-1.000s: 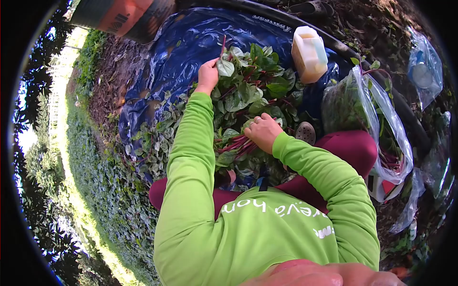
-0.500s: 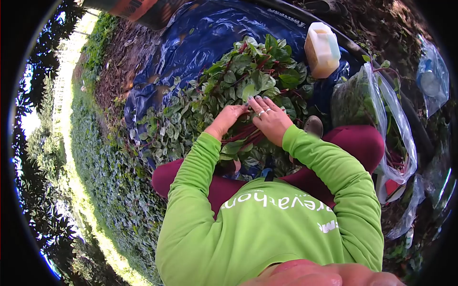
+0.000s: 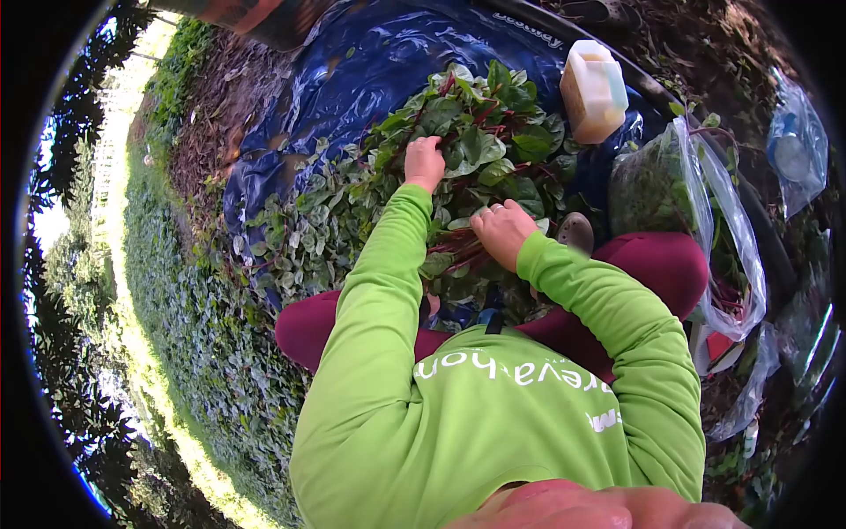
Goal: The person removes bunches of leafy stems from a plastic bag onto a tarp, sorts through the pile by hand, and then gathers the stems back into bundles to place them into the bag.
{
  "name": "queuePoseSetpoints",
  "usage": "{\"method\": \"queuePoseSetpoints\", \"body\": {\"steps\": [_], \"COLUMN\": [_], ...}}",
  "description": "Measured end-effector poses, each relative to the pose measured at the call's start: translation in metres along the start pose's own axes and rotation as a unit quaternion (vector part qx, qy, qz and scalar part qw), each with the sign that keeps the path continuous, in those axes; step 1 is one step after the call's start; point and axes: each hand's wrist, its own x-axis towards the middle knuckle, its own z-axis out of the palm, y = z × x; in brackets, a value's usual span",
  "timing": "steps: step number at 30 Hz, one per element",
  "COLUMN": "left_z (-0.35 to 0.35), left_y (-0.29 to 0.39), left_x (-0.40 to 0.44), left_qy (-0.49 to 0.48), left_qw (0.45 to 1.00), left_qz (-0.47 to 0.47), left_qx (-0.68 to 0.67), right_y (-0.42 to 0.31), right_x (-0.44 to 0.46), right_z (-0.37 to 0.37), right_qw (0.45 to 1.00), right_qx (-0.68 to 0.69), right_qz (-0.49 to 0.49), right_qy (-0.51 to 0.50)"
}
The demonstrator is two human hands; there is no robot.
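Note:
A large heap of leafy greens with red stems [image 3: 480,145] lies in front of me on a blue plastic sheet [image 3: 388,57]. My left hand [image 3: 425,163] is in the upper middle of this heap, its fingers curled in among the leaves; whatever they pinch is hidden. Lower and to the right, my right hand [image 3: 505,232] is closed over a bunch of red stems [image 3: 463,251] near my lap. Leaves cover part of its fingertips.
A whitish plastic jug [image 3: 596,93] with brownish contents stands on the sheet at upper right. Beside my right knee is a clear plastic bag [image 3: 652,181] of greens. Another clear bag [image 3: 796,145] lies far right. Low leafy plants [image 3: 189,300] grow on the left.
My left hand has left the bunch and moved up and away into the heap. My right hand stays by the stems, its fingers now more curled.

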Motion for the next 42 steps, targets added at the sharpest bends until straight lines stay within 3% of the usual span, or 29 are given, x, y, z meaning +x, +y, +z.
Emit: {"method": "queuePoseSetpoints", "body": {"steps": [2,5,11,15,16,19,21,23,24,25,27,28,29,31,33,34,36,37,39,42], "left_z": [-0.019,-0.034,-0.081,-0.094,-0.095,-0.103,-0.110,-0.117,-0.123,-0.127,-0.135,-0.131,-0.122,-0.106,-0.086,-0.075,-0.046,-0.032,-0.013,-0.021], "left_y": [0.019,0.018,0.017,0.017,0.015,0.018,0.025,0.027,0.028,0.029,0.032,0.023,0.016,0.003,-0.003,-0.008,-0.025,-0.033,-0.039,-0.036], "left_x": [0.000,0.000,-0.017,-0.044,-0.048,-0.061,-0.072,-0.078,-0.079,-0.081,-0.081,-0.079,-0.073,-0.055,-0.024,-0.009,0.013,0.018,0.024,0.020], "left_qy": [-0.045,-0.118,-0.095,-0.058,-0.100,-0.165,-0.199,-0.320,-0.347,-0.347,-0.448,-0.465,-0.466,-0.231,-0.075,-0.074,-0.024,-0.023,-0.062,-0.071], "left_qw": [0.995,0.988,0.981,0.990,0.974,0.964,0.947,0.889,0.880,0.880,0.806,0.820,0.819,0.926,0.961,0.961,0.987,0.987,0.967,0.967], "left_qz": [-0.025,-0.058,-0.091,-0.033,-0.068,-0.022,-0.046,-0.116,-0.093,-0.094,-0.183,-0.154,-0.153,-0.102,-0.148,-0.148,-0.149,-0.147,-0.237,-0.215], "left_qx": [0.087,0.085,-0.144,-0.124,-0.194,-0.209,-0.248,-0.307,-0.311,-0.311,-0.340,-0.297,-0.297,-0.281,-0.219,-0.220,-0.052,-0.054,0.077,0.120], "right_y": [0.003,0.005,0.006,0.004,0.004,0.007,0.009,0.011,0.011,0.011,0.009,0.010,0.011,0.009,0.005,0.004,0.002,0.001,0.002,0.004], "right_x": [0.001,0.001,-0.001,0.000,-0.001,0.001,0.000,-0.001,-0.001,0.000,0.004,0.003,0.003,0.002,0.002,0.002,0.001,0.000,0.001,-0.001], "right_z": [-0.003,-0.007,-0.007,-0.009,-0.004,-0.005,-0.012,-0.013,-0.013,-0.011,-0.008,-0.009,-0.010,-0.011,-0.008,-0.008,-0.009,-0.010,-0.011,-0.007], "right_qw": [0.999,0.999,0.999,0.999,0.997,0.994,0.988,0.986,0.984,0.984,0.997,0.997,0.997,0.997,0.998,0.998,0.997,0.996,0.996,0.996], "right_qx": [0.009,0.007,0.001,-0.017,-0.035,-0.040,-0.055,-0.047,-0.036,-0.035,-0.014,-0.017,-0.017,-0.025,-0.022,-0.021,-0.021,-0.019,-0.014,-0.003], "right_qz": [0.007,0.008,-0.036,-0.047,-0.054,-0.074,-0.109,-0.101,-0.092,-0.093,-0.044,-0.048,-0.047,-0.054,-0.059,-0.063,-0.075,-0.087,-0.088,-0.084], "right_qy": [-0.051,-0.044,0.025,0.019,0.047,0.067,0.099,0.123,0.148,0.148,0.057,0.063,0.063,0.044,0.031,0.019,0.019,0.019,0.013,0.033]}}
